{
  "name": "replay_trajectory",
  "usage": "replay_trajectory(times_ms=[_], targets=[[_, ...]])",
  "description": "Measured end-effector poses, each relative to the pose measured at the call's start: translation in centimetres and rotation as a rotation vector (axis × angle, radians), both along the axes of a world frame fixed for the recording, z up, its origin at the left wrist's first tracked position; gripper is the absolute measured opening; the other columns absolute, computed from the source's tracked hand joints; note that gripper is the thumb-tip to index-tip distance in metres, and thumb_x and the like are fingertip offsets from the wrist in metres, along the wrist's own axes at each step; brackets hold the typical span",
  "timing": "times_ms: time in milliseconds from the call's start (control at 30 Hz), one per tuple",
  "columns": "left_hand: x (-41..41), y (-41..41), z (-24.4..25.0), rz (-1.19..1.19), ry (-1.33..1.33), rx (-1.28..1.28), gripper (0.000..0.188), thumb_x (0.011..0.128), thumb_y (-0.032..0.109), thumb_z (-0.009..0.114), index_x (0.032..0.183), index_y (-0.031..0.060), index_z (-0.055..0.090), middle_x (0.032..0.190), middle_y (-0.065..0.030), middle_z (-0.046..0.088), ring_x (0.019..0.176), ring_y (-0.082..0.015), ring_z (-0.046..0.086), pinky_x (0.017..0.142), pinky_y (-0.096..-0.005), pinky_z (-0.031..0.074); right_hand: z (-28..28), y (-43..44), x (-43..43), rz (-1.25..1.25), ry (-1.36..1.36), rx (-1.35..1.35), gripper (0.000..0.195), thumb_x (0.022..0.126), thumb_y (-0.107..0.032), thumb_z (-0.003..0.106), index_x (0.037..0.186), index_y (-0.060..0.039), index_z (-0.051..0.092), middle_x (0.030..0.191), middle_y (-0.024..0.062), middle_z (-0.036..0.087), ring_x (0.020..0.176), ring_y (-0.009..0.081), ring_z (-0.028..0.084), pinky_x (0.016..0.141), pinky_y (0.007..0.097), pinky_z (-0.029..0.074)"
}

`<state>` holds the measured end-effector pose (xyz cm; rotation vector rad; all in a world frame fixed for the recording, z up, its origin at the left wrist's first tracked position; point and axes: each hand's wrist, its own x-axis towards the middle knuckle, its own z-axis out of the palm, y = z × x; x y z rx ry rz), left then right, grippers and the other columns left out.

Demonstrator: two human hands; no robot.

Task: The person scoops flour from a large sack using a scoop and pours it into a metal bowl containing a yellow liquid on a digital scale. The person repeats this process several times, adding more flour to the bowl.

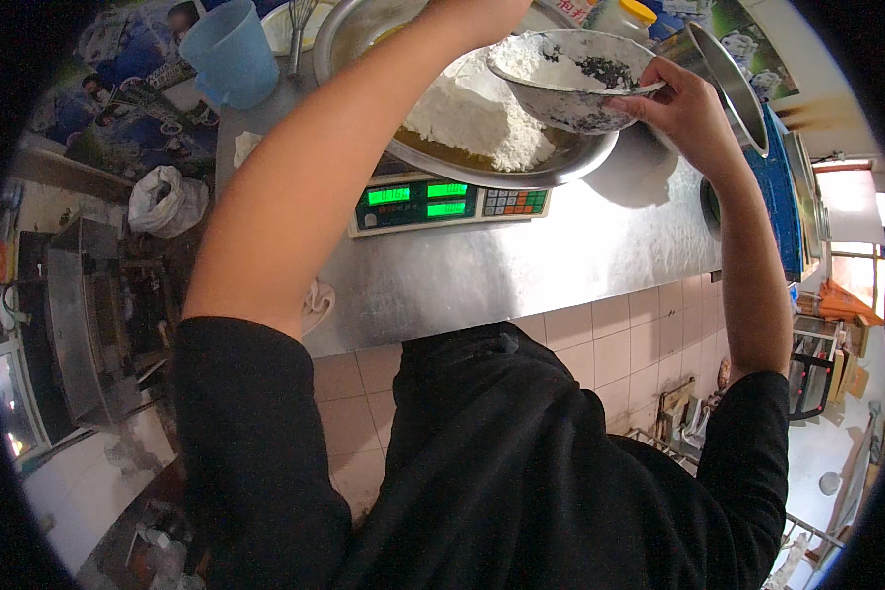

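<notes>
My right hand grips the rim of a small bowl, thumb outside. White powder and dark patches coat the bowl, which tilts over a wide metal basin. Inside the basin, a heap of white flour-like powder rests on yellowish liquid. Only the wrist side of my left hand shows at the top edge, above the basin and beside the bowl; its fingers are out of sight. The basin sits on a digital scale with lit green displays.
A blue plastic jug and a wire whisk in a pale bowl stand left of the basin. A large metal bowl leans at right. A cloth lies near the front edge of the steel table. A yellow-lidded jar stands behind.
</notes>
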<state>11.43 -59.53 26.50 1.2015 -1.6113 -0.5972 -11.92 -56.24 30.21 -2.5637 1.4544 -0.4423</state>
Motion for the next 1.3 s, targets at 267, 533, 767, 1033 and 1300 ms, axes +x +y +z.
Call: replay_trajectory(times_ms=[267, 533, 767, 1033, 1300], targets=[[3.1, -2.1, 1.7, -0.347, -0.348, 0.32, 0.042, 0.08, 0.034, 0.059, 0.109, 0.0057, 0.053, 0.101, -0.0195, 0.056, 0.089, -0.0287, 0.057, 0.077, -0.0369, 0.044, -0.3, 0.4, -0.6, -0.055, 0.038, 0.065, 0.03, 0.071, -0.025, 0.072, 0.079, -0.0045, 0.052, 0.066, 0.0035, 0.058, 0.06, 0.0049, 0.053, 0.05, 0.0215, 0.044], [1.1, 0.6, -0.8, -0.24, 0.232, 0.247, 0.058, 0.084, 0.048, 0.046, 0.125, 0.0077, 0.044, 0.13, -0.014, 0.04, 0.115, -0.0282, 0.039, 0.095, -0.0377, 0.029, -0.6, 0.4, -2.3, -0.035, -0.115, 0.035, 0.036, 0.067, -0.031, 0.075, 0.075, -0.0034, 0.054, 0.061, 0.0036, 0.056, 0.056, 0.0075, 0.051, 0.05, 0.0241, 0.042], [1.4, -0.2, -0.8, -0.358, 0.688, 0.443, 0.067, 0.087, 0.056, 0.028, 0.125, 0.0022, 0.04, 0.127, -0.0175, 0.044, 0.116, -0.0242, 0.043, 0.099, -0.0391, 0.03, -0.8, 1.8, -5.5, -0.028, -0.377, 0.095, 0.031, 0.066, -0.019, 0.076, 0.073, -0.0032, 0.051, 0.066, 0.0021, 0.055, 0.062, 0.0069, 0.051, 0.053, 0.0215, 0.042], [0.8, -0.8, -0.6, -0.105, 0.561, 0.363, 0.043, 0.086, 0.047, 0.045, 0.085, 0.0065, 0.06, 0.064, 0.0035, 0.045, 0.058, -0.0054, 0.04, 0.051, -0.0214, 0.032, -2.2, 1.9, -11.0, 0.05, -0.617, 0.171, 0.033, 0.063, -0.018, 0.074, 0.074, -0.0043, 0.046, 0.075, -0.002, 0.044, 0.074, 0.007, 0.042, 0.067, 0.0191, 0.033], [-0.6, -2.7, -5.3, 0.156, 0.06, 0.182, 0.029, 0.085, 0.034, 0.053, 0.094, 0.0073, 0.058, 0.075, -0.0027, 0.058, 0.062, -0.012, 0.052, 0.053, -0.0254, 0.04, -2.4, 3.2, -12.1, 0.184, -0.804, 0.121, 0.027, 0.063, -0.004, 0.073, 0.075, -0.0023, 0.049, 0.072, -0.0013, 0.051, 0.07, 0.005, 0.047, 0.06, 0.0172, 0.039]])
